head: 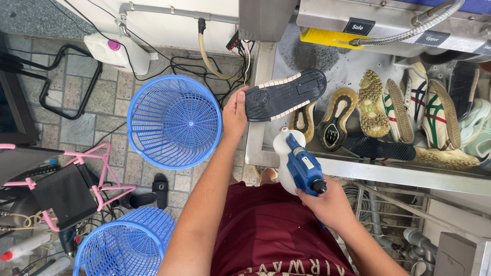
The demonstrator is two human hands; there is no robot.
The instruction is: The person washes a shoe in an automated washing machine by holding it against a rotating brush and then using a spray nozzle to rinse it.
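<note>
Left hand (235, 115) grip closed on shoe (285, 94), sole up, at 12 o'clock. Right hand (330, 204) grip wrapped around sprayer (302, 163); basket (174, 121) at 9.

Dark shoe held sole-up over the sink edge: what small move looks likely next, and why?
Probably a squeeze of the sprayer's trigger. The left hand holds the dark shoe sole-up at the steel sink, and the right hand grips the blue-and-white sprayer, whose nozzle end points up toward that sole from just below it.
</note>
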